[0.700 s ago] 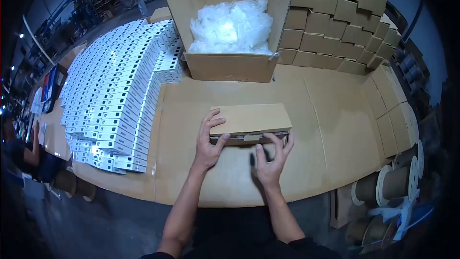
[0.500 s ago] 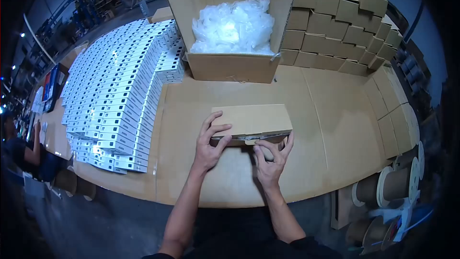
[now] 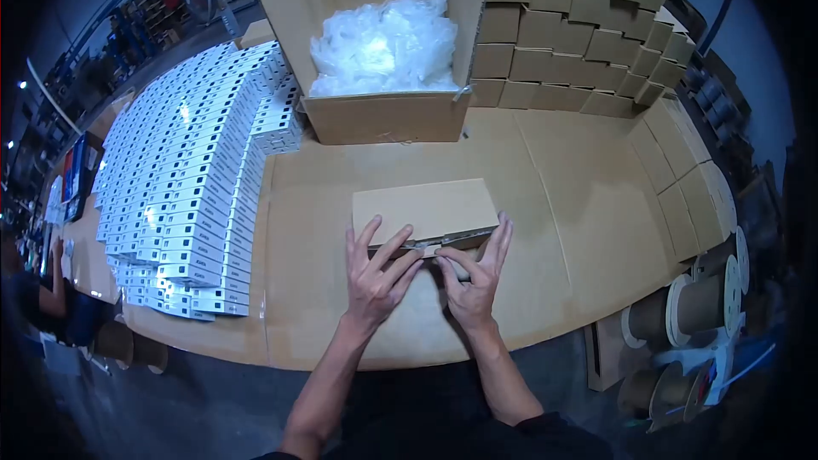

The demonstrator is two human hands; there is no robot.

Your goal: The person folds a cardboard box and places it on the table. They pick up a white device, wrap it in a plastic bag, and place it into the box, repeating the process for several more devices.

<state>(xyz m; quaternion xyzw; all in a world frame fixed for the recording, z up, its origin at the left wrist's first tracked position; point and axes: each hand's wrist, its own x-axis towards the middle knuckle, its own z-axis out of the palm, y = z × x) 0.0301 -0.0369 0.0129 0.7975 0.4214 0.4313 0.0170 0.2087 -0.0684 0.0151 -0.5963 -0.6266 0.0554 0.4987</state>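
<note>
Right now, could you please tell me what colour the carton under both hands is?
The carton is plain brown, clearest in the head view.

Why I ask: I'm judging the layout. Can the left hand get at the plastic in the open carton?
Probably yes, once the left hand leaves the small box: no flap covers the plastic in the open carton, though its front wall must be cleared and the reach is hard to judge.

Left hand [image 3: 371, 287] and right hand [image 3: 474, 292] nearly meet (fingers [image 3: 393, 244] bent).
</note>
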